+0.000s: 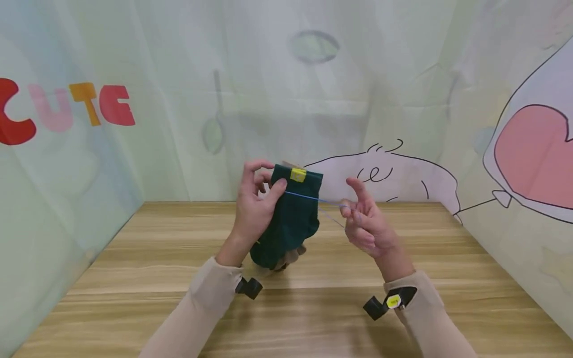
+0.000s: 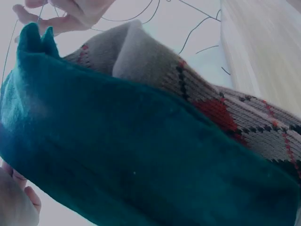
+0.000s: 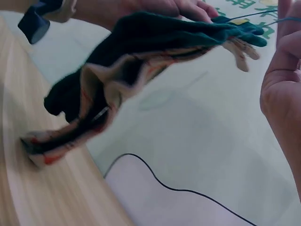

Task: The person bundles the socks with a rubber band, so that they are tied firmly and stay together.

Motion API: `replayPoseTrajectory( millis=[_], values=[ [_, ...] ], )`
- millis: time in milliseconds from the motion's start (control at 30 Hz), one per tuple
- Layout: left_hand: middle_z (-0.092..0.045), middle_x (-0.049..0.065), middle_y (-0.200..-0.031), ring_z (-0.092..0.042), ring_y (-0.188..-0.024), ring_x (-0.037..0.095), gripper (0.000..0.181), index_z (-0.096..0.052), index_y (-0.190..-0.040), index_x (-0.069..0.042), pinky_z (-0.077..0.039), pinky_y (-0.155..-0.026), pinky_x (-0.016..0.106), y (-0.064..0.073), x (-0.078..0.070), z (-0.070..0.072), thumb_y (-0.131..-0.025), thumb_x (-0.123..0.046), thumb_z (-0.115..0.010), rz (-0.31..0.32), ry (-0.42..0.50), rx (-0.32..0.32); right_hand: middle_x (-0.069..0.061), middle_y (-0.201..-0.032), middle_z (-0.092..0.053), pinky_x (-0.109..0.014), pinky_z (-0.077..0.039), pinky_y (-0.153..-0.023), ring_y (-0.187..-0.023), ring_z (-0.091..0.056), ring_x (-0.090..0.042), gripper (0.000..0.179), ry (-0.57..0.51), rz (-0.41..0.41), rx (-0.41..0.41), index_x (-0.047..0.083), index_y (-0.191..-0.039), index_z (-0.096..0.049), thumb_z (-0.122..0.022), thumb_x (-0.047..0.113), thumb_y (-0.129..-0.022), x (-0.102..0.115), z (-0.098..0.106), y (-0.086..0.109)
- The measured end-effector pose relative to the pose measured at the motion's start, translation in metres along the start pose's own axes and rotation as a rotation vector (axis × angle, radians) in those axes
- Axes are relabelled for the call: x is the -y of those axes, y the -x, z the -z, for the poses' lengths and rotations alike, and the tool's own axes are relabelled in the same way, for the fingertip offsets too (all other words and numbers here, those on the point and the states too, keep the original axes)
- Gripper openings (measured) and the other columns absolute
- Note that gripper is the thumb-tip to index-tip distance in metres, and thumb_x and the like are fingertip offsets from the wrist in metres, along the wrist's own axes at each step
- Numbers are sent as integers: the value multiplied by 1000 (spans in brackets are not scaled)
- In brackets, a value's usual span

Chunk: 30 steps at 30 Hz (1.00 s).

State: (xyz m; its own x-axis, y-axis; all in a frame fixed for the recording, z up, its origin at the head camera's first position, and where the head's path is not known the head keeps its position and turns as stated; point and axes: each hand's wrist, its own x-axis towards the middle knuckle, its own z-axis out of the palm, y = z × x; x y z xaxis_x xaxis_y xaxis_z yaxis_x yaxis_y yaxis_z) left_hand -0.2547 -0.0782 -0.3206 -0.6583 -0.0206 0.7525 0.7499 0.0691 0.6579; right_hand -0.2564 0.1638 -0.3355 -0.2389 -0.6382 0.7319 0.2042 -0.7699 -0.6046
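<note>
My left hand grips a pair of socks near the cuff, thumb across the front. The front sock is dark green, with a yellow label at its top edge. Behind it hangs a grey argyle sock with red diamonds; its lower end dangles over the table in the right wrist view. A thin blue elastic band runs round the socks below the label and stretches to the right. My right hand holds the band's far end hooked on curled fingers, index finger raised.
A wood-grain table lies beneath both hands. Printed cloth walls enclose it at the back and sides. A small black camera is strapped to each wrist.
</note>
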Motion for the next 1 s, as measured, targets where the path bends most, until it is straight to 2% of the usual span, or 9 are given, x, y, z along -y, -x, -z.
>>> replayPoseTrajectory(
  millis=[133,267,333,400,567,667,767,867,1000],
  values=[
    [-59,13,-91,-46,-86,20,32,-43,-122,-7,-28,-75,47,1,1,-2,-98,-5,-63,-54,5,12,-18,-121,-68,-13,-22,-40,-45,-33,-6,41,-181,67,59,16,-146,-49,-40,5,-107,-8,-1,-6],
    [-57,12,-90,-46,-84,20,31,-42,-121,-6,-29,-75,44,1,2,-3,-97,-5,-63,-71,10,-11,-19,-119,-67,-13,-23,-40,-45,-31,-4,36,-274,181,21,10,-137,-56,-35,2,-108,-12,-6,-9],
    [-57,12,-89,-46,-84,20,32,-42,-120,-6,-29,-75,44,1,2,-3,-97,-4,-63,-76,11,-20,-20,-123,-65,-14,-24,-41,-46,-33,-5,37,-280,242,-12,9,-136,-57,-35,0,-108,-12,-8,-10],
    [-57,12,-89,-46,-84,19,32,-42,-120,-6,-29,-75,46,1,3,-3,-97,-5,-64,-80,7,-26,-19,-125,-64,-14,-26,-44,-48,-41,-9,35,-271,290,-90,10,-136,-58,-37,3,-108,-12,-11,-10],
    [-59,13,-89,-47,-84,19,33,-41,-120,-5,-29,-73,47,2,2,-4,-96,-5,-65,-93,3,-50,-11,-127,-67,-18,-40,-53,-66,-64,-18,34,-216,346,-413,18,-136,-61,-53,13,-103,-12,-18,-8],
    [-59,14,-90,-46,-83,19,33,-42,-119,-4,-29,-72,47,2,2,-5,-95,-4,-65,-107,9,-66,-8,-127,-68,-22,-51,-63,-79,-70,-20,37,-208,370,-543,19,-137,-61,-60,17,-99,-12,-20,-9],
    [-60,15,-90,-46,-82,19,35,-42,-118,-4,-30,-71,42,3,1,-9,-93,-1,-67,-133,21,-68,-6,-127,-68,-27,-55,-73,-93,-71,-23,40,-200,408,-659,20,-137,-61,-64,22,-97,-11,-24,-12],
    [-59,16,-89,-45,-83,20,37,-41,-116,-3,-31,-72,38,4,0,-13,-91,4,-67,-174,38,-51,-2,-131,-66,-29,-54,-86,-106,-67,-21,43,-149,430,-817,21,-136,-63,-68,26,-93,-10,-28,-17],
    [-54,15,-90,-44,-85,21,41,-40,-116,-2,-32,-75,35,8,-1,-17,-88,10,-68,-228,54,-35,3,-142,-58,-34,-36,-111,-126,-55,-19,44,-62,410,-1020,23,-137,-62,-68,30,-94,-10,-32,-23]
  ],
)
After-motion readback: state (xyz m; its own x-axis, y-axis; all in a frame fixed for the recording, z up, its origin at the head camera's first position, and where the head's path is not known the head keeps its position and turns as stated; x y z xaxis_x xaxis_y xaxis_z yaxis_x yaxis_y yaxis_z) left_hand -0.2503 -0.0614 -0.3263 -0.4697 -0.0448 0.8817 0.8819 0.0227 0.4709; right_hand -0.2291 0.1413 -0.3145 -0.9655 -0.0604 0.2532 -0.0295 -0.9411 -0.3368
